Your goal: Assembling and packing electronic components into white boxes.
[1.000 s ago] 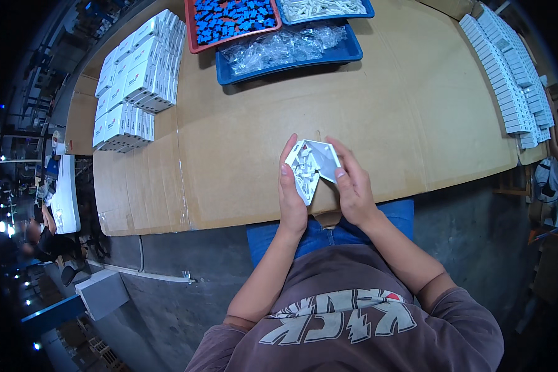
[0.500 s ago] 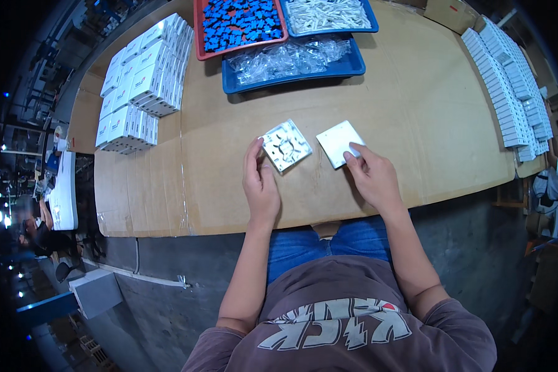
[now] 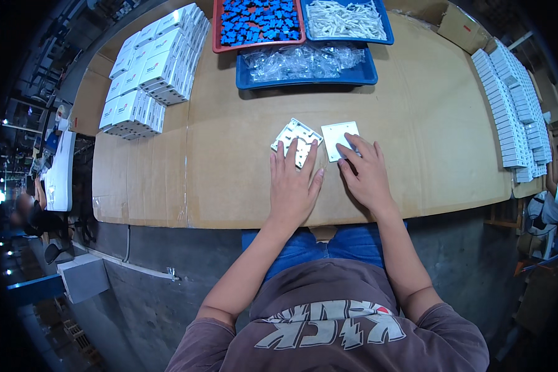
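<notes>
A square white plastic plate with raised ribs and openings (image 3: 294, 133) lies on the cardboard-covered table. My left hand (image 3: 293, 186) rests palm down over its near edge, fingers spread, fingertips touching it. Just to its right lies a smooth, flat white square plate (image 3: 335, 132). Over that plate's right and lower edge reaches my right hand (image 3: 367, 175), its fingers stretched and slightly apart on the surface. Neither hand grips anything. My fingers cover parts of both plates.
Beyond the plates stand a red tray (image 3: 216, 37) of blue pieces, a blue tray (image 3: 387, 37) of white slender parts and another blue tray (image 3: 245, 80) of clear plastic bags. Stacked white plates (image 3: 155, 68) fill the left; white stacks (image 3: 505, 111) stand far right.
My left hand has moved from the ribbed plate's left edge to spread over its near part. My right fingers have gone from pinching the smooth plate to lying stretched on it.
</notes>
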`<state>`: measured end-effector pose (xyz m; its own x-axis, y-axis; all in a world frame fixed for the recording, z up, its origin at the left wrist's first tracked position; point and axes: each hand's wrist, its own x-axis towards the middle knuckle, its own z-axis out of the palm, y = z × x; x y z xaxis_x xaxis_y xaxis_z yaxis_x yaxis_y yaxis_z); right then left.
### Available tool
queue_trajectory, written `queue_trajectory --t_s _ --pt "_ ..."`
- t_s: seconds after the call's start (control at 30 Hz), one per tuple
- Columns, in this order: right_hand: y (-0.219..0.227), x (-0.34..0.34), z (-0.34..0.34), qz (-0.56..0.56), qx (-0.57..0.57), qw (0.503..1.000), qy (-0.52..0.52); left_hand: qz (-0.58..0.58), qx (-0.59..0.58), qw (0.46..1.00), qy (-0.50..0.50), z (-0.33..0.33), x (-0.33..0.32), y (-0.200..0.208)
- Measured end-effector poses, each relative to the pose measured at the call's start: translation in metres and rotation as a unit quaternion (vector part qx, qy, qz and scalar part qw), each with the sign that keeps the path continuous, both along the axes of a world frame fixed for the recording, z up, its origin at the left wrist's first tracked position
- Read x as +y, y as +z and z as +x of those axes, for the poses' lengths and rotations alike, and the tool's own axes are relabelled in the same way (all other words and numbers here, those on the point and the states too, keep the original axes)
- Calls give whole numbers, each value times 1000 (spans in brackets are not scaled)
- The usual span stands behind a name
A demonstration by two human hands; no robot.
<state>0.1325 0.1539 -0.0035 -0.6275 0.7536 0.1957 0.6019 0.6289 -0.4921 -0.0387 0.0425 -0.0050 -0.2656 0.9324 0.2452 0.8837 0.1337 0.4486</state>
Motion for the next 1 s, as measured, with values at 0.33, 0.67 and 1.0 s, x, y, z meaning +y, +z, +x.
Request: queue_trajectory --t_s 0.33,0.67,1.0 --pt "-1 1 -6 5 -29 1000 3 -16 -23 1000 5 -11 0 0" --pt "15 -35 17 -19 -10 999 38 11 -127 991 28 -8 -49 -2" --pt "20 -18 10 -6 -22 999 46 32 -83 995 45 -2 -46 -8"
